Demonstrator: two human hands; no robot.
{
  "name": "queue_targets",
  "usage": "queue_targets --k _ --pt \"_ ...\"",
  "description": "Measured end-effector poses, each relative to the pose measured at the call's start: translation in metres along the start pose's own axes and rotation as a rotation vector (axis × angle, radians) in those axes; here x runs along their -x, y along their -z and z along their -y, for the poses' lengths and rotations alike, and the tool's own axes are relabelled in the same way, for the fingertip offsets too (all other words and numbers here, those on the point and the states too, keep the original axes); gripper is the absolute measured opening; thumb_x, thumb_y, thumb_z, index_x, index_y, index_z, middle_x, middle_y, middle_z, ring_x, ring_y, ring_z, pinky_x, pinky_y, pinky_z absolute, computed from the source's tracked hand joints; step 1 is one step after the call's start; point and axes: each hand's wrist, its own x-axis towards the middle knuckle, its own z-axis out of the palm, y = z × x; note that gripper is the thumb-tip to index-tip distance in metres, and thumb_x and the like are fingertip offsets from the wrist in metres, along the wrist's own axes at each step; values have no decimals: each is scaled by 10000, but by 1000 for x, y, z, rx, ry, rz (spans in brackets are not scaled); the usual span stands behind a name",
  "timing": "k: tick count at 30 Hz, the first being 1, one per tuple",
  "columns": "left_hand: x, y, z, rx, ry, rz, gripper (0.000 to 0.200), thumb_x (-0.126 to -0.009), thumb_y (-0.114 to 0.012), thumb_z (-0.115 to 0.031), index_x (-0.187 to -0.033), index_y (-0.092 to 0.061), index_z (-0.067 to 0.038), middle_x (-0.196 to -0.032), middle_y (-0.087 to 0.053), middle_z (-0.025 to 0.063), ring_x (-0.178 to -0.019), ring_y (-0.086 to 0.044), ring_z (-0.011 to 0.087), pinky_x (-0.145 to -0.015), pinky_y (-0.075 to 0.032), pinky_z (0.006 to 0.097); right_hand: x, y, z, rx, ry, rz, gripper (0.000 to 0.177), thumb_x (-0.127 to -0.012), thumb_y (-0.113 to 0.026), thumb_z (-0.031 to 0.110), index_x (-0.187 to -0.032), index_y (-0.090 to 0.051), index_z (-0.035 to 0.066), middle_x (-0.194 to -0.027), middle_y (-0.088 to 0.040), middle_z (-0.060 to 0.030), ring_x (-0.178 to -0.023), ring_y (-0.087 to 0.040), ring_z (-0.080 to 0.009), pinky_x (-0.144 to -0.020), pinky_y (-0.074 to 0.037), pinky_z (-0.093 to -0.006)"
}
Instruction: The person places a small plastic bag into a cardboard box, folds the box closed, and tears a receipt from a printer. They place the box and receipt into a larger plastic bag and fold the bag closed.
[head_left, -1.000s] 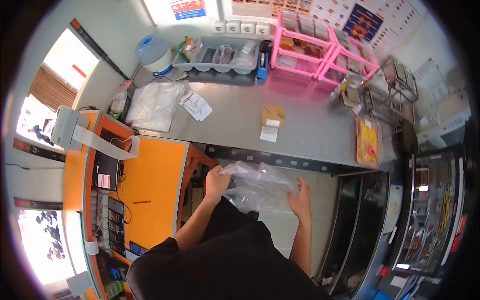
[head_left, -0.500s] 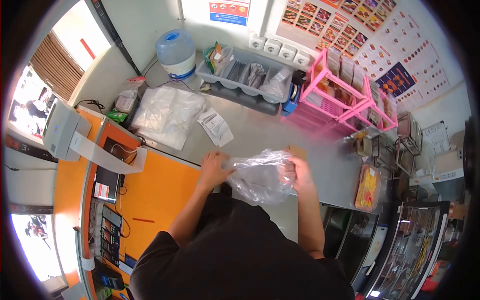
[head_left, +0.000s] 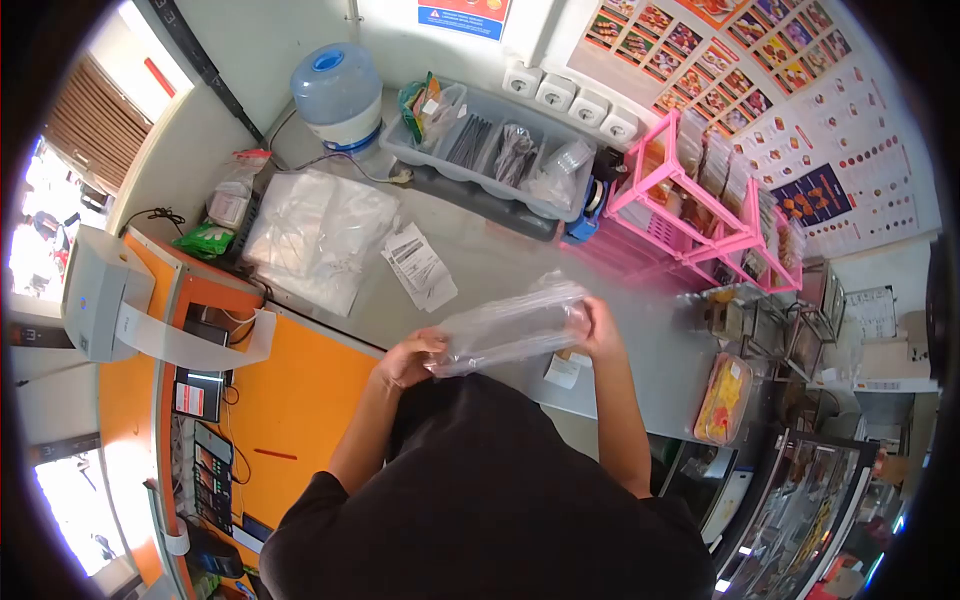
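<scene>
A clear plastic bag (head_left: 510, 325) is stretched between my two hands, above the metal counter's near edge. My left hand (head_left: 412, 358) grips its left end with bent fingers. At the other end, my right hand (head_left: 592, 328) is closed on the bag's edge. Just below the bag, near my right wrist, a small white paper slip (head_left: 564, 370) lies on the counter. Printed receipts (head_left: 420, 268) lie beyond my left hand, beside a stack of clear plastic bags (head_left: 320, 235).
A grey cutlery tray (head_left: 490, 150) and a blue water jug (head_left: 337, 95) stand along the wall. Pink racks (head_left: 690, 200) with packets are at back right. A plastic food tray (head_left: 724, 398) sits at right. An orange counter (head_left: 310, 400) and a receipt printer (head_left: 108, 290) are at left.
The bag has gone from hanging down to being stretched wide and flatter between my hands. My left hand has moved lower. The white slip below the bag now shows.
</scene>
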Motion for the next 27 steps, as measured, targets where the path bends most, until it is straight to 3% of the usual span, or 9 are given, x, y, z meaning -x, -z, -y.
queue_targets --k 1,2,5,9,11,16,19,23,27 --pt "-8 7 1 -124 -56 -156 239 -992 -583 -191 -1108 -641 11 -706 -544 0 -606 -510 122 -571 -441 297 -6 5 8 95 -71 38 180 -1032 -551 175 -1039 -683 53 -838 -678 -28 -661 -643 -135 -621 -544 -256" --pt "0 -47 -37 -240 -31 -385 211 -984 -582 -164 -1076 -651 13 -794 -630 40 -720 -624 184 -690 -539 332 -10 15 23 253 -316 395 213 -1050 -543 219 -1037 -684 59 -827 -675 -25 -633 -628 -138 -591 -516 -234" --pt "-34 -10 -33 110 -87 -443 288 -988 -584 -243 -1105 -667 7 -928 -704 97 -895 -696 270 -847 -579 419 -18 31 11 357 -377 531 279 -1063 -546 285 -1055 -694 49 -808 -663 -22 -641 -617 -145 -602 -521 -273" --pt "-35 -20 -29 522 -91 -75 295 -987 -593 -263 -1119 -663 -9 -986 -708 126 -907 -693 272 -820 -573 395 10 -52 31 -124 16 81 341 -1044 -584 327 -1105 -714 18 -967 -746 -84 -865 -727 -186 -732 -583 -358" --pt "-22 -64 -37 630 -109 -93 256 -983 -634 -296 -1048 -658 -49 -933 -688 112 -826 -663 258 -769 -570 371 -28 -11 36 43 26 187 286 -978 -690 226 -1152 -699 0 -1119 -745 -115 -1006 -730 -241 -841 -586 -403" --pt "-67 -12 41 -868 -387 -842 594 -779 -699 -45 -1311 -441 3 -1076 -701 185 -989 -682 384 -867 -557 479 -51 -22 61 1348 -170 -51 347 -930 -769 238 -1194 -674 34 -1088 -729 -81 -1022 -698 -225 -855 -575 -421" --pt "-63 -15 28 -1103 -93 -984 619 -790 -669 -47 -1343 -394 -1 -1185 -654 271 -1122 -639 478 -926 -527 542 -92 -32 96 1456 579 130 409 -904 -796 274 -1218 -657 53 -1057 -696 -110 -979 -690 -265 -800 -566 -409" --pt "-65 -30 18 -1223 -93 -1003 686 -775 -669 -54 -1378 -344 -15 -1220 -613 329 -1156 -596 523 -965 -503 572 -156 -105 166 1714 1476 -277 432 -804 -834 235 -1191 -692 106 -1000 -666 -142 -962 -632 -365 -894 -515 -475" --pt "-62 -36 21 -1328 -235 -1004 757 -762 -749 -127 -1393 -348 -9 -1216 -621 309 -1130 -616 502 -971 -508 558 -227 -87 198 1973 1365 -133 236 -825 -796 196 -1027 -709 109 -866 -680 -107 -941 -650 -382 -882 -522 -481"
